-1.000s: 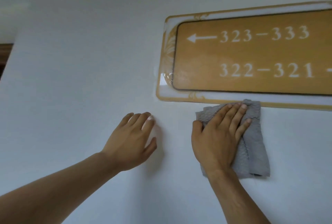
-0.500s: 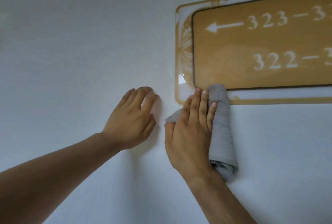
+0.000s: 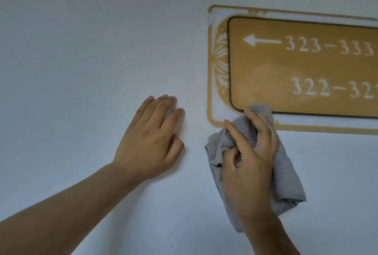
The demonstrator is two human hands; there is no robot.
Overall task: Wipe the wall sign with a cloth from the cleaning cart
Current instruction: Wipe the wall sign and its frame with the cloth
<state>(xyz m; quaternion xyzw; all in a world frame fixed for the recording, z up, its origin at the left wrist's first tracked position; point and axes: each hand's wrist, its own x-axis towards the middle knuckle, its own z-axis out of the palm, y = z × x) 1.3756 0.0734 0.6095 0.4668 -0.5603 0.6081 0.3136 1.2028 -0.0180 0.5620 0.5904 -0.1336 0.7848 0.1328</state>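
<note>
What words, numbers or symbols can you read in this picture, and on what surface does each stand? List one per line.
"323-333", after a left-pointing arrow: top line of the wall sign.
"322-32", cut off by the picture's right edge: bottom line of the same sign.
No other text shows.

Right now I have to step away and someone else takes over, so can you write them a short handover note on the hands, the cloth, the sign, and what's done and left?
Left hand: open, flat on the wall left of the sign, holding nothing.
Right hand: grips the bunched grey cloth, pressing its top against the sign's lower left corner.
Sign: mounted on the wall, its right part out of view.
Done: cloth fetched and on the sign; a pale smear crosses the panel's middle, perhaps from wiping.
Left: wipe the rest of the panel and border. How clean it is I cannot tell.
</note>
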